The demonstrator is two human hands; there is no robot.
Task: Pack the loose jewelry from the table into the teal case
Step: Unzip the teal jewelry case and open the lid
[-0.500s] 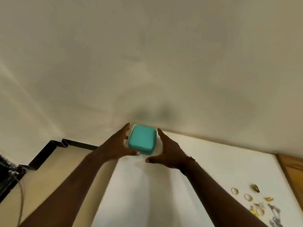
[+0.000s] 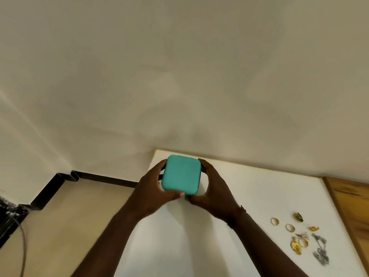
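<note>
The teal case [image 2: 181, 175] is a small square box with rounded corners, its lid closed. I hold it between both hands above the far left corner of the white table [image 2: 249, 188]. My left hand [image 2: 153, 188] grips its left side and my right hand [image 2: 214, 188] grips its right side, thumbs meeting under its near edge. The loose jewelry lies at the table's right: two gold rings [image 2: 275, 221], a dark gold piece [image 2: 298, 216], a small gold piece [image 2: 314, 228], a gold cluster [image 2: 298, 243] and a silver chain [image 2: 320, 250].
A plain cream wall [image 2: 179, 76] rises right behind the table. A wooden surface [image 2: 351, 200] borders the table on the right. Left of the table are the beige floor [image 2: 69, 216], a black skirting strip [image 2: 103, 177] and a cable [image 2: 23, 236].
Both hands have closed on the teal case, which was resting between them untouched. The case now faces me more squarely and looks lifted toward me.
</note>
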